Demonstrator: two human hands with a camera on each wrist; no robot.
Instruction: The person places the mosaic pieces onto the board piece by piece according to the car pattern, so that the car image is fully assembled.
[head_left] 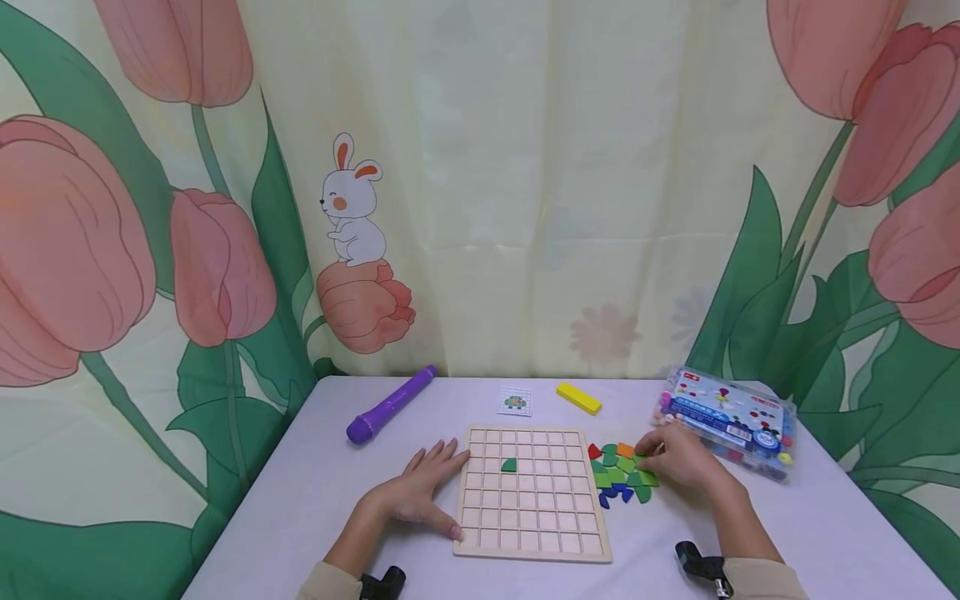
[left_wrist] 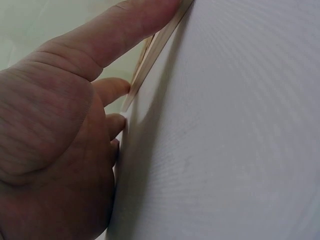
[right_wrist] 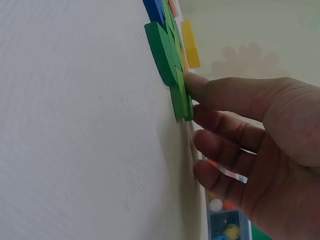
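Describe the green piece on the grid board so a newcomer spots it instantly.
On the white table, find the wooden grid board. In its upper part, left of centre, sits a small green piece with one rounded corner. It is the only piece on the board; the other coloured pieces lie clustered beside its right edge.
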